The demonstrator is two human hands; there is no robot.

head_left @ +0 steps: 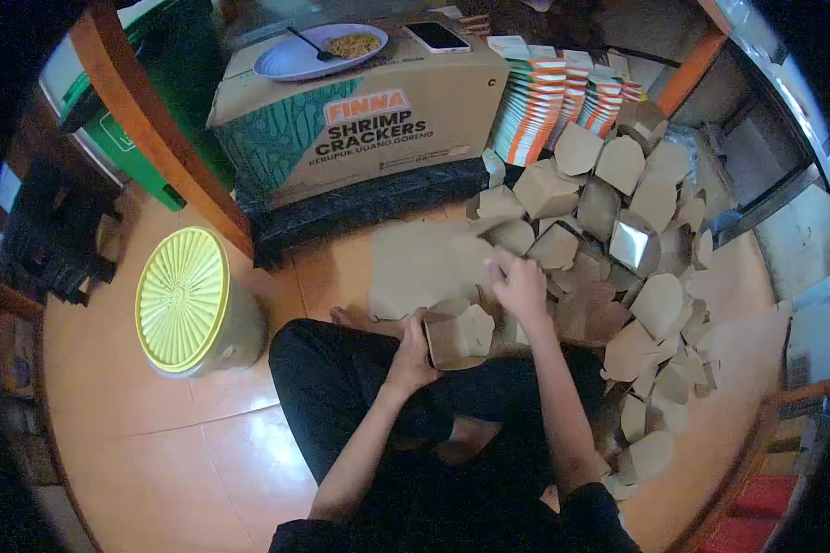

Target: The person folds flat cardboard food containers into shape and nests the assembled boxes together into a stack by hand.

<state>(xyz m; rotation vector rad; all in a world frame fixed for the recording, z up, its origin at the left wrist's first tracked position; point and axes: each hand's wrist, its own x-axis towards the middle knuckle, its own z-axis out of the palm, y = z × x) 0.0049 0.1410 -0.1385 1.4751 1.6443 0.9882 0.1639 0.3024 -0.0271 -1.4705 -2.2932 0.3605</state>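
Note:
A brown paper box (459, 337) with its top flaps raised is in my left hand (412, 358), which grips its left side above my crossed legs. My right hand (520, 288) is raised just up and to the right of this box, its fingers curled; whether they hold anything is too small to tell. Beyond the box, flat brown card (415, 267) lies on the floor. To the right of my right hand spreads a large heap of folded brown paper boxes (599, 207), tilted in many directions.
A crackers carton (369, 129) carries a plate of noodles (281, 63) and a phone (436, 37). Stacked orange-and-white packs (533, 101) stand beside it. At left are a yellow-lidded tub (184, 300), an orange post (157, 129) and a green bin (189, 92).

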